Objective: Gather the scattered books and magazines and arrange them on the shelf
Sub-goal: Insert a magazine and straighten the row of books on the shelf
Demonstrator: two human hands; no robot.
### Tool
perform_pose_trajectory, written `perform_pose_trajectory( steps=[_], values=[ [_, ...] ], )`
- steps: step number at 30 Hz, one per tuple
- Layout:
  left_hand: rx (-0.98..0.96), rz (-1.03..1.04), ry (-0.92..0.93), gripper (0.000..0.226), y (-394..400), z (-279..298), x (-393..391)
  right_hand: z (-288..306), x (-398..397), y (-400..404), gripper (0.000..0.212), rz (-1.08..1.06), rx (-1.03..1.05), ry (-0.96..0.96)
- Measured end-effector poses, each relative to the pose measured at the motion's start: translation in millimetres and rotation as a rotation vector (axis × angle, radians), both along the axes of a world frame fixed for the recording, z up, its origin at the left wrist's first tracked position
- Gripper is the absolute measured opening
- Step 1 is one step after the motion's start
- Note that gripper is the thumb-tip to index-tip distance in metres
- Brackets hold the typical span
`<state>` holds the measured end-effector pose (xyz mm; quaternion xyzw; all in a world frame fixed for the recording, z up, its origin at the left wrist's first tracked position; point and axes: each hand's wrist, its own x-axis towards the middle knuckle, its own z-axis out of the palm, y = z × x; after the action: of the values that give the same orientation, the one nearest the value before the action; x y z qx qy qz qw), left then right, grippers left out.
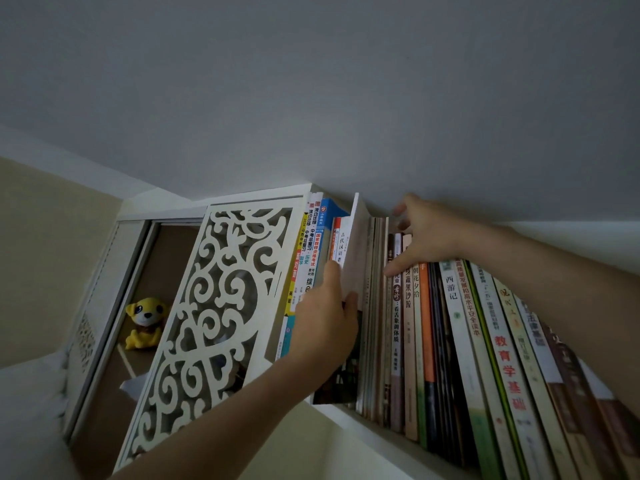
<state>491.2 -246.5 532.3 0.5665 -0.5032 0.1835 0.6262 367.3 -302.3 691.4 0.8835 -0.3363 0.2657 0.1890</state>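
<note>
**A book held partway into the shelf row**

A thin book (349,271) with a white cover stands between two groups of upright books on the white shelf (381,427), its top edge tilted out from the row and its lower part dark. The left hand (325,327) grasps it low on the spine side, thumb on the near face and fingers curled round the edge. To its left stands a short group of study guides (311,258) with blue, red and yellow spines, pressed against the shelf's end. To its right runs a long row of books (467,341), thin pale spines first, then brown, orange, black, white and green ones leaning away to the right. The right hand (426,233) rests on the tops of that row, fingers spread and fairly straight, thumb pointing down over the spines, holding nothing.

At the shelf's left end stands a white carved fretwork panel (214,323). Beyond it, in a brown recess, sits a yellow plush dog (145,322). A grey ceiling (311,81) fills the upper view.
</note>
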Motion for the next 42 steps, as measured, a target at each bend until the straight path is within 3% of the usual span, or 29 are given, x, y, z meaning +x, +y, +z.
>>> perform_pose_trajectory(
  steps=[9,15,19,22,29,32,42],
  values=[
    [-0.079,-0.119,0.005,0.019,69.7,-15.8,31.8,0.2,-2.8,-1.0,0.068,0.031,0.017,0.031],
    [-0.175,-0.12,0.047,0.026,113.0,-26.9,47.0,-0.6,-2.1,-2.1,0.063,0.095,-0.006,0.041],
    [-0.183,-0.203,0.111,0.038,135.7,-27.1,65.2,3.9,-0.2,5.1,0.065,0.03,-0.014,0.1],
    [-0.116,-0.263,0.167,0.037,132.3,-22.8,60.6,9.0,-1.2,9.5,0.069,-0.011,-0.031,0.172],
    [-0.016,-0.498,0.283,0.046,111.7,-22.2,53.8,11.1,-11.4,3.9,0.047,0.034,0.01,0.231],
    [-0.009,-0.496,0.297,0.039,104.8,-24.5,58.0,9.2,-12.3,3.6,0.035,0.067,0.008,0.212],
    [-0.036,-0.396,0.176,0.033,101.9,-18.4,69.1,8.7,-21.8,6.9,0.029,0.114,0.123,0.148]
  ],
)
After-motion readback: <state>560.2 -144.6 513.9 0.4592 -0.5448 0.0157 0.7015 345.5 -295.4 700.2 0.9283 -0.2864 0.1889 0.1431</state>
